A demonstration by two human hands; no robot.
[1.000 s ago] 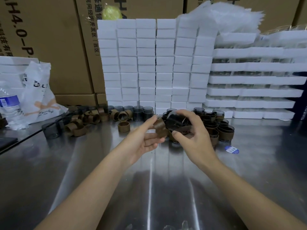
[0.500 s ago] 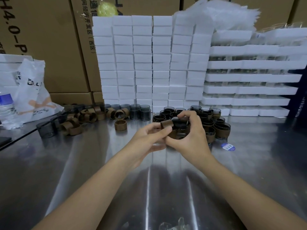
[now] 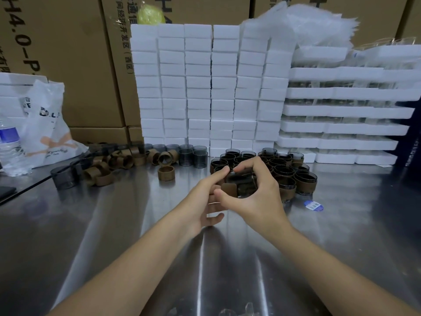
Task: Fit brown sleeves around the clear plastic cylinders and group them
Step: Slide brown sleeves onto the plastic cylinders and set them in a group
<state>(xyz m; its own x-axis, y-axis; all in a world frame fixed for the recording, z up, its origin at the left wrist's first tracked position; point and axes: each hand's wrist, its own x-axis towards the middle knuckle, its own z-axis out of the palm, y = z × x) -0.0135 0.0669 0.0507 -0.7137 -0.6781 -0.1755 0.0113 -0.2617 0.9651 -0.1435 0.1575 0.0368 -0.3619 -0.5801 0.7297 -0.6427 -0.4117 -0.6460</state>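
My right hand [image 3: 258, 197] grips a clear dark-tinted cylinder [image 3: 245, 184] low over the steel table, with a brown sleeve [image 3: 229, 190] partly wrapped around it. My left hand [image 3: 205, 201] touches the sleeve's left side with fingers and thumb. Right behind the hands stands a tight group of sleeved cylinders [image 3: 291, 174]. Loose brown sleeves [image 3: 123, 161] lie in a pile at the left, one single sleeve [image 3: 166, 173] stands apart, and bare cylinders [image 3: 193, 156] stand in a row behind it.
Stacks of white foam blocks [image 3: 205, 87] and foam trays [image 3: 341, 124] line the back, with cardboard boxes behind. A plastic bag [image 3: 45, 124] and water bottle [image 3: 9, 147] sit far left. A blue sticker [image 3: 313, 205] lies right of the group.
Both hands lowered with the cylinder toward the table. The sleeve went from held apart at the left to wrapped against the cylinder's side.
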